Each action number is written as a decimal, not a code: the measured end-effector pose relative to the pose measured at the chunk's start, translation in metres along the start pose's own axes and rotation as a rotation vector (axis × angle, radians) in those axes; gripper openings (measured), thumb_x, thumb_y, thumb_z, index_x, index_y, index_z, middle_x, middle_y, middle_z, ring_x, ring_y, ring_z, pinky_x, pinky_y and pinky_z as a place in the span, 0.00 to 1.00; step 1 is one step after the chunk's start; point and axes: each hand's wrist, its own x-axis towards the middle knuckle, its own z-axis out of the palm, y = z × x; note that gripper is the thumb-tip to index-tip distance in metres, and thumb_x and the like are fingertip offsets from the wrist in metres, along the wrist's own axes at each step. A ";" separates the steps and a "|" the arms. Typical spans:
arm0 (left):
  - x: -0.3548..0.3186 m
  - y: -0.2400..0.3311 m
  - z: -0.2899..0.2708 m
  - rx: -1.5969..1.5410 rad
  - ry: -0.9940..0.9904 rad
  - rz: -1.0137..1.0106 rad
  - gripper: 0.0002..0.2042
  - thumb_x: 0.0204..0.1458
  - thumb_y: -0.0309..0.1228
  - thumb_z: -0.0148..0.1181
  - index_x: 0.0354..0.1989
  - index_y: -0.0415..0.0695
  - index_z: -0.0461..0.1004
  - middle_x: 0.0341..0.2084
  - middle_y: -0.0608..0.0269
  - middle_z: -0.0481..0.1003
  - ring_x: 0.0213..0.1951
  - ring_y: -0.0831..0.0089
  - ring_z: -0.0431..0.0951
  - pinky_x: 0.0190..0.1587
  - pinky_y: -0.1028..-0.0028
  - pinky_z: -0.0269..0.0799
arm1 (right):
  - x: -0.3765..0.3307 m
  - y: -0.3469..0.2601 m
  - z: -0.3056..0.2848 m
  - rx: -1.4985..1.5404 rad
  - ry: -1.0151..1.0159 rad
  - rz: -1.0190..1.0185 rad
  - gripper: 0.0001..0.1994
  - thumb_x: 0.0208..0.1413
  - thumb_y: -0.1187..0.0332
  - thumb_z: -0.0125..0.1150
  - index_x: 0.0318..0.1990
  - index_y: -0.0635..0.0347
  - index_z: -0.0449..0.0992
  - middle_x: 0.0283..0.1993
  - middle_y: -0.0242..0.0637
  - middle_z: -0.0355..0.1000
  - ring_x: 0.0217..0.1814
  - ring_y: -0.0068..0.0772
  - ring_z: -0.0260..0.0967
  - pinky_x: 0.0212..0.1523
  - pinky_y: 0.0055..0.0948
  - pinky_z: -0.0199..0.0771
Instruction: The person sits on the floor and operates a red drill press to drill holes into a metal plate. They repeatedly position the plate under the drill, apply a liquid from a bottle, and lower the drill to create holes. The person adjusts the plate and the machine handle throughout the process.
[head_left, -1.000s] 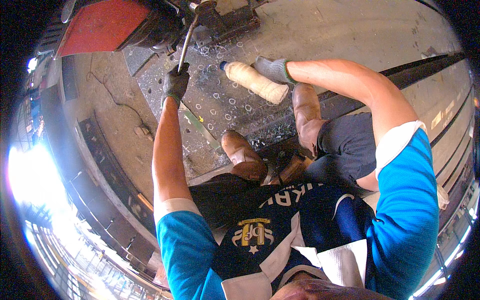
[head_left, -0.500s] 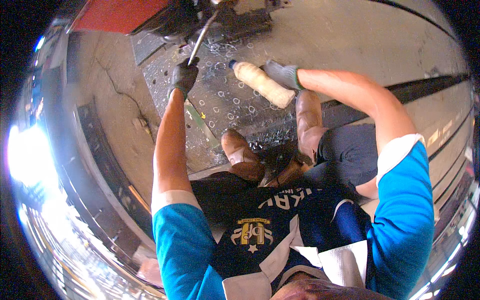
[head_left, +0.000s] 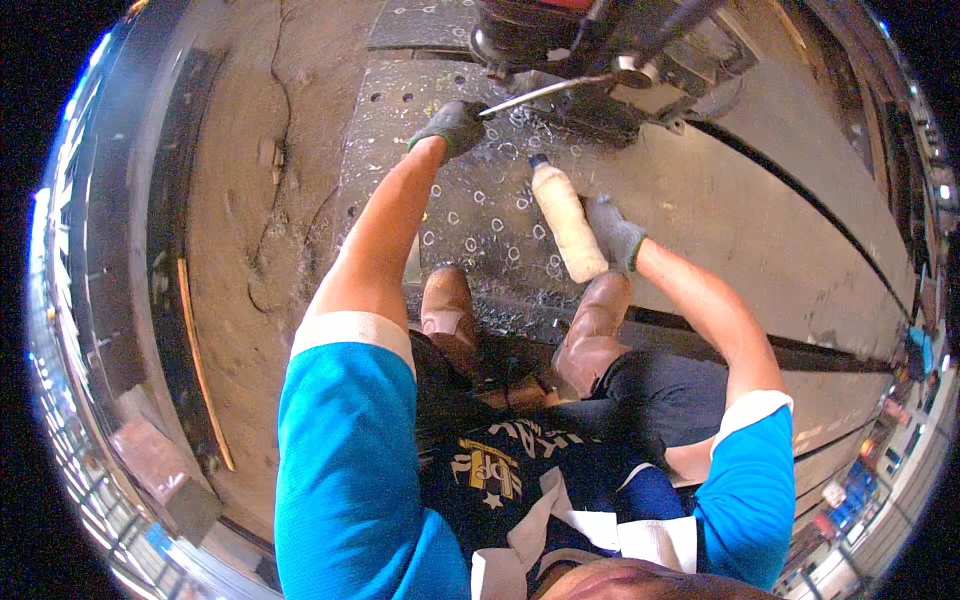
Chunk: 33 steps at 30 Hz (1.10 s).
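My left hand (head_left: pixel 450 130), in a dark grey glove, is closed round the end of a thin metal lever (head_left: pixel 545 93). The lever runs right to the hub of a dark machine (head_left: pixel 520 38) with a red part on top. My right hand (head_left: pixel 615 232), in a grey glove, grips a bottle (head_left: pixel 566 218) wrapped in cream material from its right side. The bottle's dark cap points away from me, toward the machine. Below both lies a dark steel plate (head_left: pixel 470 185) with holes, many white circle marks and scattered metal shavings. The fingers' far side is hidden.
My brown boots, left (head_left: pixel 447 312) and right (head_left: pixel 597 325), are at the near side of the plate. A black cable (head_left: pixel 790 190) runs across the grey surface on the right. Rough ground (head_left: pixel 240 230) with a thin cord extends on the left.
The whole view has turned, so machine, plate and bottle appear farther right and rotated clockwise. The lever lies flatter in the picture. Both hands keep their holds.
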 end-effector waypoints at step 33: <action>0.012 0.011 0.010 0.001 -0.008 0.053 0.20 0.53 0.27 0.54 0.55 0.52 0.81 0.49 0.47 0.81 0.51 0.45 0.82 0.54 0.54 0.76 | -0.022 -0.036 -0.007 -0.350 0.035 -0.017 0.20 0.73 0.60 0.39 0.61 0.58 0.72 0.55 0.38 0.77 0.53 0.33 0.74 0.56 0.36 0.76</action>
